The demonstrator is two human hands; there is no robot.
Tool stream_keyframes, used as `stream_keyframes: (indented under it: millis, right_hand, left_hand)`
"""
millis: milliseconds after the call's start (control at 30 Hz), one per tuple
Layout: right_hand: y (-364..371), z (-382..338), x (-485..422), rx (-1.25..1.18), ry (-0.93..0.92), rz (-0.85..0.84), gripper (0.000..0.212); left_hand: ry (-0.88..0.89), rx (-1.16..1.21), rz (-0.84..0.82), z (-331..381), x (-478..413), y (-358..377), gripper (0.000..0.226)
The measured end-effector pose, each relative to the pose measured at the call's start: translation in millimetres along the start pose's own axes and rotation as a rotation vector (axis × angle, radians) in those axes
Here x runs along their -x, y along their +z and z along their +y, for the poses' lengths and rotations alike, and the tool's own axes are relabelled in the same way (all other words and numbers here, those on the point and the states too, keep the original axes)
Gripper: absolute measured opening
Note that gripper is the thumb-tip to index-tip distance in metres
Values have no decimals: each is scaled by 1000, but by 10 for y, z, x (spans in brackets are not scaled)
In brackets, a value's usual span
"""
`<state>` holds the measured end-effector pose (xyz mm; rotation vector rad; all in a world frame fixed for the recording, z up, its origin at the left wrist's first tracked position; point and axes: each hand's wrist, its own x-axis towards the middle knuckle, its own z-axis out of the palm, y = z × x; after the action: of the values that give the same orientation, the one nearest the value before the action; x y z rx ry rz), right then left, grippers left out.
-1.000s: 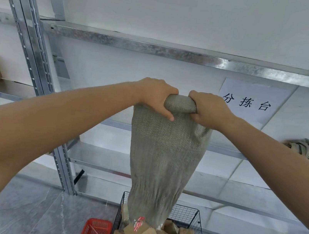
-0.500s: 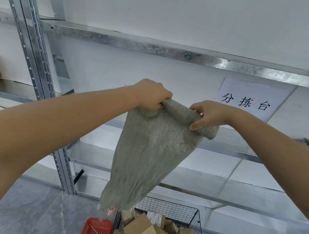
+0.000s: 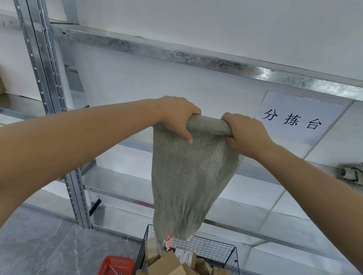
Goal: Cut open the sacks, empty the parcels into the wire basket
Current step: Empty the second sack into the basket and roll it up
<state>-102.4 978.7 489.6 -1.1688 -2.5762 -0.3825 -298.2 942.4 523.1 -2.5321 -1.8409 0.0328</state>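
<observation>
The sack [image 3: 189, 176] hangs limp from its rolled top, gripped by the left hand [image 3: 176, 117] and right hand [image 3: 245, 133], fingers [image 3: 193, 111] curled round it. Its mouth dangles just over the basket [image 3: 213, 247] back rim, above the parcels [image 3: 166, 271]. Open air flanks it; basket and red crate [image 3: 114, 274] stand on grey floor [image 3: 44, 246] before shelves [image 3: 188, 55].

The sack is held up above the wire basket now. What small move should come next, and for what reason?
Probably one short shake. The left grip and right grip hold the sack high by its closed end, its open mouth hangs over the wire basket, and it looks limp; a shake would confirm no parcel remains.
</observation>
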Motion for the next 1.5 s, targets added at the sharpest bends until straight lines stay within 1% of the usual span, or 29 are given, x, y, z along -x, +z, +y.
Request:
stream_keyframes:
  millis: [100, 133, 167, 233, 267, 400, 433, 467, 533, 600, 667, 733, 800, 867, 900, 967, 1033, 1133, 1200, 1267, 1300, 1367, 1400, 1500]
  right_hand:
    - [-10, -23, 21, -4, -23, 20, 31]
    - [-11, -28, 28, 9, -28, 25, 31]
    - [-11, -28, 30, 25, -30, 28, 31]
    - [-16, -18, 16, 47, -24, -8, 34]
    - [-24, -12, 3, 33, -14, -56, 37]
    - [-104, -6, -78, -155, 28, -362, 60]
    - [-131, -4, -102, -232, 38, -426, 59]
    - [-154, 2, -123, -313, 51, -473, 54]
    - [-164, 30, -153, -418, 68, -502, 37]
    - [-147, 47, -154, -429, 49, -431, 27]
    - [-99, 42, -125, -384, 11, -280, 24]
    - [-58, 20, -82, -295, -27, -132, 24]
    - [-38, 2, -49, -157, -44, -24, 21]
    - [-20, -11, -25, -50, -44, 54, 25]
    - [-12, -13, -12, -17, -44, 89, 28]
    - [7, -8, 2, 20, -43, 137, 30]
    - [16, 5, 6, 31, -22, 137, 30]
    - [-27, 33, -14, 21, 36, 80, 34]
    - [-76, 52, -37, -73, 79, -68, 44]
    - [-152, 60, -68, -296, 129, -272, 53]
    - [-178, 67, -87, -393, 140, -347, 52]
    - [-203, 90, -117, -465, 125, -445, 41]
    - [-205, 103, -128, -468, 118, -476, 35]
    - [-191, 113, -146, -470, 122, -500, 30]
  left_hand:
    - [-45, 209, -243, -71, 29, -79, 44]
    - [-71, 230, -286, -91, 37, -81, 45]
    - [-93, 225, -289, -106, 35, -62, 47]
    - [-103, 183, -230, -114, 19, 0, 45]
    - [-97, 150, -187, -111, 6, 34, 42]
    - [-81, -74, 44, -62, -20, 113, 37]
    - [-74, -136, 113, -54, -24, 121, 37]
    - [-61, -196, 183, -41, -23, 130, 35]
    - [-34, -293, 307, -27, -21, 169, 31]
    - [-23, -373, 381, -34, -26, 207, 32]
    - [-34, -389, 376, -49, -27, 212, 43]
    - [-50, -321, 305, -51, -34, 171, 59]
    - [-46, -224, 177, -24, -35, 88, 65]
    - [-27, -53, 45, 0, -41, 0, 59]
    - [-14, 16, 6, 9, -47, -35, 54]
    - [8, 24, 11, 29, -67, -69, 44]
    - [7, -63, 80, 63, -96, -51, 34]
    - [3, -200, 177, 82, -152, 26, 27]
    - [12, -268, 238, 76, -164, 56, 23]
    - [28, -319, 291, 64, -157, 78, 24]
    - [40, -347, 316, 67, -140, 86, 26]
    - [81, -388, 411, 48, -130, 116, 28]
    - [117, -393, 474, 35, -122, 129, 28]
    - [181, -488, 561, -31, -121, 195, 29]
